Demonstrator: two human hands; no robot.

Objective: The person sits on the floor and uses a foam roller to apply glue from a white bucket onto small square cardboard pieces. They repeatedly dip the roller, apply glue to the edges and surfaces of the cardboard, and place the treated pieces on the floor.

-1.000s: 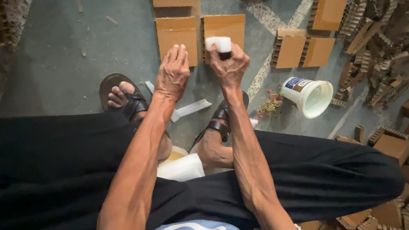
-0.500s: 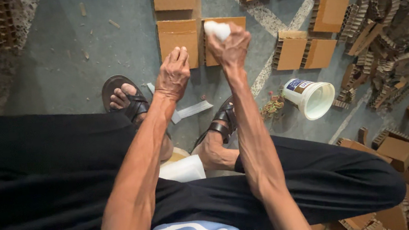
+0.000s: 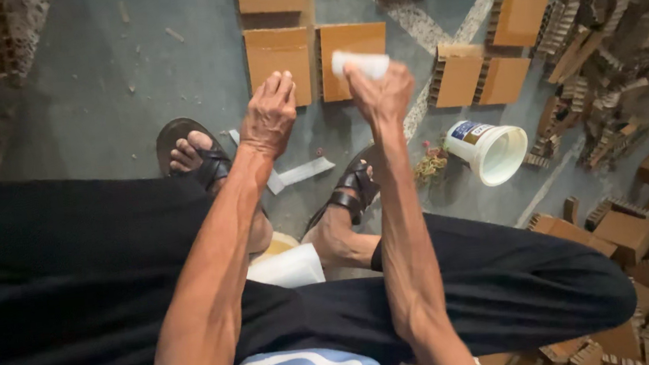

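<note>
Your right hand (image 3: 381, 95) is reaching out over the floor (image 3: 97, 93), its grip pinching a small white block (image 3: 361, 63) between fingertips and thumb. The block is sitting just above the right-hand cardboard square (image 3: 353, 56) of a pair lying side by side, and I cannot tell whether it is touching the cardboard. Your left hand (image 3: 268, 117) is hovering over the lower right corner of the left-hand cardboard square (image 3: 277, 65), fingers loosely together and pointing forward, holding nothing; whether the fingertips are resting on the board is unclear.

Below your hands, your feet in dark sandals (image 3: 201, 158) are planted on the grey floor, with a strip of white paper (image 3: 300, 173) lying between them. A white sheet (image 3: 289, 268) is resting against your knee.

To the right of your right arm, a white plastic tub (image 3: 490, 152) is lying tipped on its side with its open mouth facing you, and a small tangle of rubber bands (image 3: 431, 165) is lying just beside it. More cardboard squares (image 3: 480, 79) are lying on the floor further right, and a heap of honeycomb cardboard scraps (image 3: 616, 32) is piling up along the right edge.
</note>
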